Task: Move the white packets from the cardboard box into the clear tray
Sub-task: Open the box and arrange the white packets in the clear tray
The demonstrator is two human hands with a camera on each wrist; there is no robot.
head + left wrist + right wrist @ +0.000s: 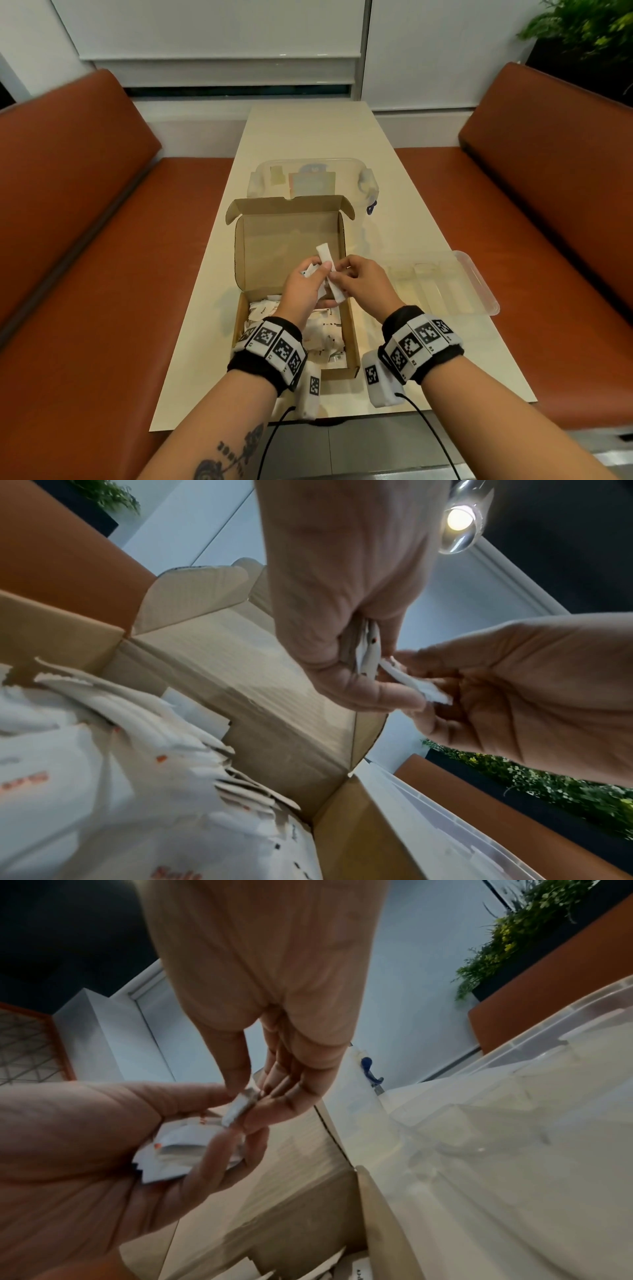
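The open cardboard box (284, 240) lies at the table's middle, with a heap of white packets (322, 332) in its near end. My left hand (308, 284) hovers over the box and grips a small bunch of packets (171, 1148) in its curled fingers. My right hand (352, 277) meets it from the right. Its thumb and fingers pinch one long white packet (323, 255) that sticks up from the bunch, also under my left thumb. The left wrist view shows this pinched packet (414, 685) between the two hands. The clear tray (479, 274) lies to the right of the box.
A clear lidded storage container (260, 171) stands behind the box's raised lid flap (291, 205). Orange bench seats (85, 240) run along both long sides of the narrow cream table (308, 130). A green plant (582, 27) stands at the far right.
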